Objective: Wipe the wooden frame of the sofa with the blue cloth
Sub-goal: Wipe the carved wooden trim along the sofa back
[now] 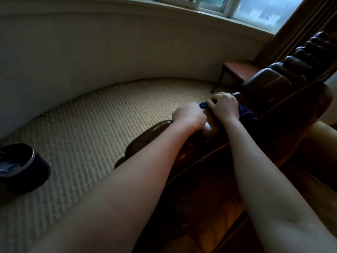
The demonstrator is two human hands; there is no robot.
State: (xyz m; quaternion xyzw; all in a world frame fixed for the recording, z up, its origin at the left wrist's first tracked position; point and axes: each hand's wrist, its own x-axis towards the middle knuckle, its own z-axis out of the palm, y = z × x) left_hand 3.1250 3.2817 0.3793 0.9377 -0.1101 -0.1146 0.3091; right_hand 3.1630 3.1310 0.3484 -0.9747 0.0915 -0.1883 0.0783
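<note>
The sofa's dark carved wooden frame [277,79] runs from the lower middle up to the right. A blue cloth [246,113] lies bunched on the frame's top rail. My right hand [225,105] grips the cloth, fingers curled over it. Just to its left, my left hand [187,115] has its fingers curled at the cloth's near edge [203,105], pinching it above the rail. Most of the cloth is hidden under my hands.
Beige ribbed carpet [109,115] covers the floor left of the sofa. A dark round bin [20,168] stands at the left edge. A small wooden side table [237,70] sits by the wall under the window [255,8], next to a brown curtain [300,30].
</note>
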